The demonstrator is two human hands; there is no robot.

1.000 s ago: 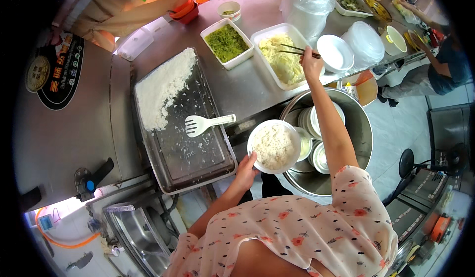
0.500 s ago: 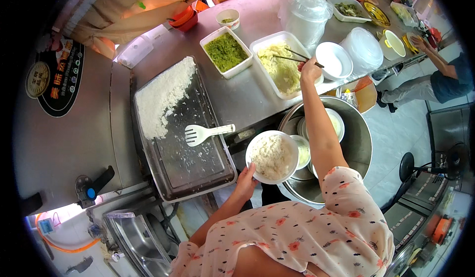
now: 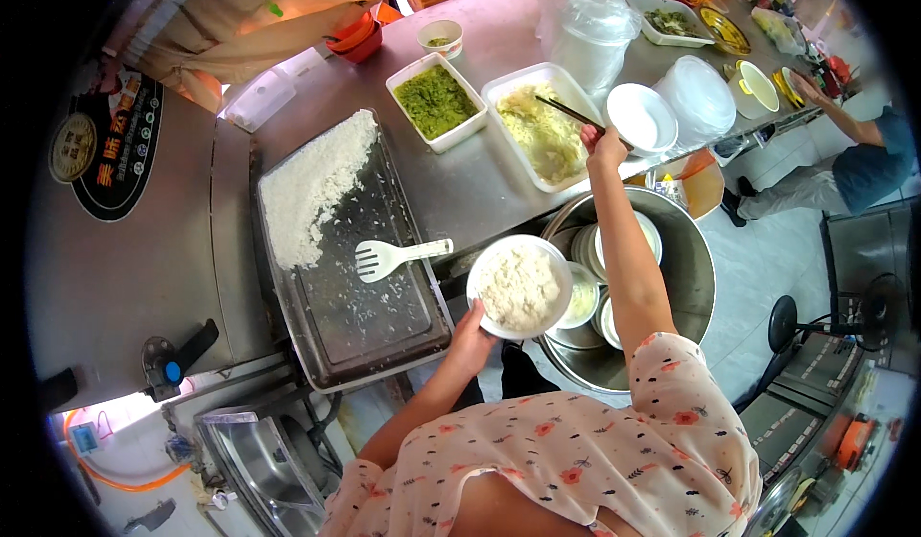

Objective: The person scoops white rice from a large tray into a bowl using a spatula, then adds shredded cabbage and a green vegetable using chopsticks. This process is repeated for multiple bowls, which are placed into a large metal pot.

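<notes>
My left hand (image 3: 471,341) grips the rim of a white bowl (image 3: 475,292) heaped with white rice (image 3: 519,286), held beside the near edge of the metal counter. My right hand (image 3: 603,146) reaches forward with a pair of dark chopsticks (image 3: 568,111) in its closed fingers. The chopsticks' tips are over a white rectangular tub (image 3: 491,86) of pale yellow shredded food (image 3: 542,134); whether they touch the food I cannot tell. Left of that tub stands another tub (image 3: 460,140) with chopped green food (image 3: 435,95).
A dark metal tray (image 3: 369,321) holds rice and a white slotted spatula (image 3: 389,258). Below my right arm stands a large steel pot (image 3: 705,292) with filled bowls inside. Stacked white bowls (image 3: 641,119) and plastic-wrapped containers (image 3: 592,34) line the counter. Another person (image 3: 868,158) works at the far right.
The rice bowl in my left hand has moved slightly left and up. The chopsticks have come closer together and tilted a little over the yellow food.
</notes>
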